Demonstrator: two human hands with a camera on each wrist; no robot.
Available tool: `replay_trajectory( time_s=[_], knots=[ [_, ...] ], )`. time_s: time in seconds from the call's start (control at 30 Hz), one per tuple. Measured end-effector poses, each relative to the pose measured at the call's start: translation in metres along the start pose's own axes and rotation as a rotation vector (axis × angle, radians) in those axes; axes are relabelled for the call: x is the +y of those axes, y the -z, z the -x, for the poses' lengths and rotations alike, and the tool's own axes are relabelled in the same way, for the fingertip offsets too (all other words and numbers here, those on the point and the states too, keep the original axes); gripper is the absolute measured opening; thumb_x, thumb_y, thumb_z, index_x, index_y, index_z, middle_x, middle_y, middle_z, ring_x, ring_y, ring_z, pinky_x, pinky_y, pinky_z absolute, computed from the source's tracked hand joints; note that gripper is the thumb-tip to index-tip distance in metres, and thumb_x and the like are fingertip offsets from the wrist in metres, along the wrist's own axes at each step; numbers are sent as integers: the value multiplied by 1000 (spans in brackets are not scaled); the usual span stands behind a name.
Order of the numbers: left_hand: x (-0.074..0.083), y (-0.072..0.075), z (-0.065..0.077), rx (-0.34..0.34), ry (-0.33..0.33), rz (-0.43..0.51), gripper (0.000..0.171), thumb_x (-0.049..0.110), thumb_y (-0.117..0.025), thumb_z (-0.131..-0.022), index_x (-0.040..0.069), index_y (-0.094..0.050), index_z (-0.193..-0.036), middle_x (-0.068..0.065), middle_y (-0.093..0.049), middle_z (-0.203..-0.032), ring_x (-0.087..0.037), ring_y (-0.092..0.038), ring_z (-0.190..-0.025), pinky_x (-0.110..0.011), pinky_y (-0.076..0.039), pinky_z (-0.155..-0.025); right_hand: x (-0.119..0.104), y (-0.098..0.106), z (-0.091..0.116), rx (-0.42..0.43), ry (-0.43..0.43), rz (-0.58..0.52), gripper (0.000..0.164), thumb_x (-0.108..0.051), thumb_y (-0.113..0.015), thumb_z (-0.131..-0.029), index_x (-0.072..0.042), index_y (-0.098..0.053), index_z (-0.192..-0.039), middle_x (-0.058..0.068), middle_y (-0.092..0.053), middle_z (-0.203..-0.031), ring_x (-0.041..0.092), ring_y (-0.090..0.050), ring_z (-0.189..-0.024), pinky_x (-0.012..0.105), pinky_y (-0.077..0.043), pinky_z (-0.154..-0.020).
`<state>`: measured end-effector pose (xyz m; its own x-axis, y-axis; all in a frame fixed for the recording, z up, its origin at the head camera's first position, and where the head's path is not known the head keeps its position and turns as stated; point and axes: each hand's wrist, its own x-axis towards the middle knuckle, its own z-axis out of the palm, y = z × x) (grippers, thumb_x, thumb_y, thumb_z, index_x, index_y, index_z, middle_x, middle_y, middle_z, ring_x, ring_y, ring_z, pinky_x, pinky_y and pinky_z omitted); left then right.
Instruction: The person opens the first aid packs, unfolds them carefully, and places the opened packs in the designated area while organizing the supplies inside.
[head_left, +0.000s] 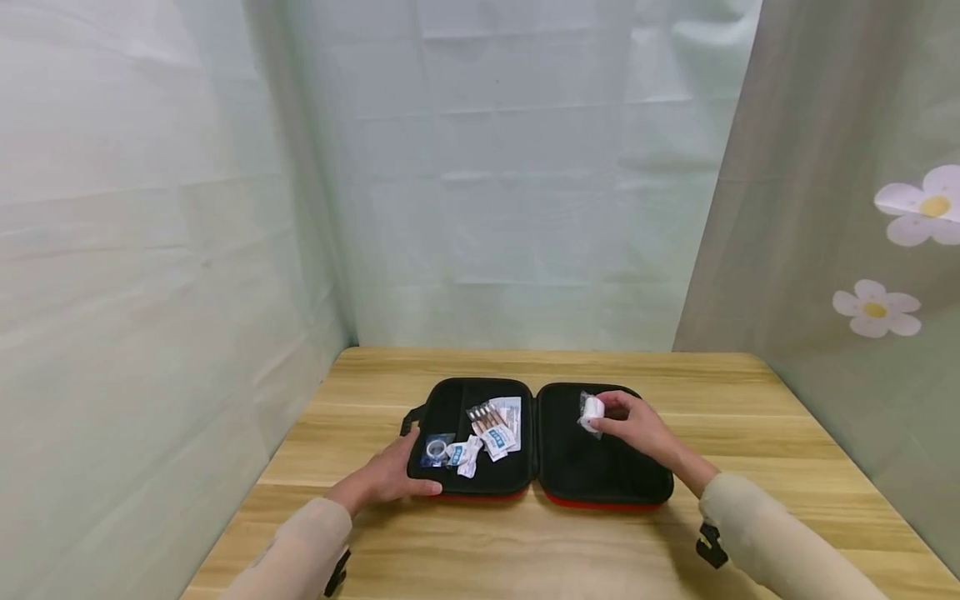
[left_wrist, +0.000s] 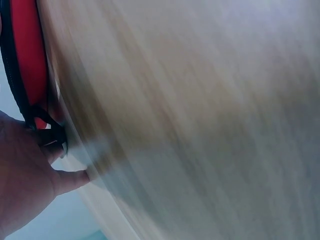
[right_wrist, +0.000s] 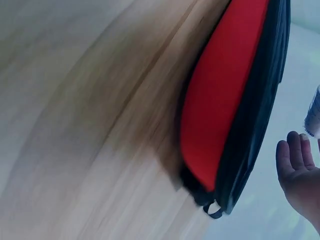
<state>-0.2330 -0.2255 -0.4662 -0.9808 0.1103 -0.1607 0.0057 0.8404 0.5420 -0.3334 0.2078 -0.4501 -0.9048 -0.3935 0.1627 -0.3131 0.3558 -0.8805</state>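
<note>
A black-lined case with a red shell [head_left: 480,497] lies unfolded on the table. Over its right half [head_left: 573,467], my right hand [head_left: 633,422] pinches a white bandage roll [head_left: 592,410] in clear wrapping between thumb and fingers. In the right wrist view the roll [right_wrist: 313,117] shows at the fingertips, above the case's rim. My left hand [head_left: 390,469] rests against the left half's outer corner, thumb along the front edge and fingers beside the black carry handle [head_left: 411,419]. The left wrist view shows its outer fingers extended low by the case side [left_wrist: 31,55].
Inside the left half lie a bagged tape roll [head_left: 436,451], small white-and-blue packets [head_left: 467,456], a pack of swabs [head_left: 482,416] and a flat printed white packet [head_left: 510,412]. The wooden table [head_left: 450,550] meets pale curtains [head_left: 495,208] at the back and sides.
</note>
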Motion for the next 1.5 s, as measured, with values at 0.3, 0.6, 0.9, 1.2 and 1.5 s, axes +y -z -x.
replay_trajectory(
  time_s=[0.3, 0.6, 0.9, 1.2, 1.5],
  knots=[
    [1, -1, 2, -2, 22, -5, 123, 60, -82, -71, -3, -18, -156, -30, -26, -155, -47, -27, -141, -63, -24, -111, 10, 28, -6, 9, -18, 88, 51, -21, -74, -91, 8, -55, -128, 19, -65, -114, 29, -63, -101, 32, -55, -80],
    [1, -1, 0, -6, 46, 3, 125, 62, -82, -70, -1, -17, -156, -29, -25, -156, -47, -26, -142, -65, -23, -111, 21, 51, -19, -13, -50, 171, 51, -21, -75, -90, 9, -56, -127, 21, -64, -115, 36, -63, -104, 42, -56, -82],
    [2, 0, 1, -12, 54, 5, 124, 61, -82, -70, -1, -18, -156, -29, -26, -156, -47, -27, -142, -64, -23, -111, 32, 57, -26, -32, -93, 215, 50, -22, -77, -88, 6, -59, -125, 22, -63, -116, 29, -62, -94, 36, -55, -73],
    [-2, -2, -2, -8, 22, 11, 123, 60, -82, -71, -3, -18, -156, -29, -27, -155, -46, -29, -141, -62, -25, -112, 41, 55, -30, -77, -141, 217, 56, -21, -78, -88, 7, -55, -131, 18, -61, -111, 19, -58, -72, 33, -52, -62],
    [-4, -2, -3, -7, 25, -3, 124, 61, -82, -70, -2, -18, -156, -30, -27, -155, -47, -29, -141, -64, -25, -111, 44, 52, -29, -58, -70, 362, 49, -19, -80, -84, 8, -62, -120, 15, -64, -102, 20, -58, -78, 32, -50, -64]
  ],
)
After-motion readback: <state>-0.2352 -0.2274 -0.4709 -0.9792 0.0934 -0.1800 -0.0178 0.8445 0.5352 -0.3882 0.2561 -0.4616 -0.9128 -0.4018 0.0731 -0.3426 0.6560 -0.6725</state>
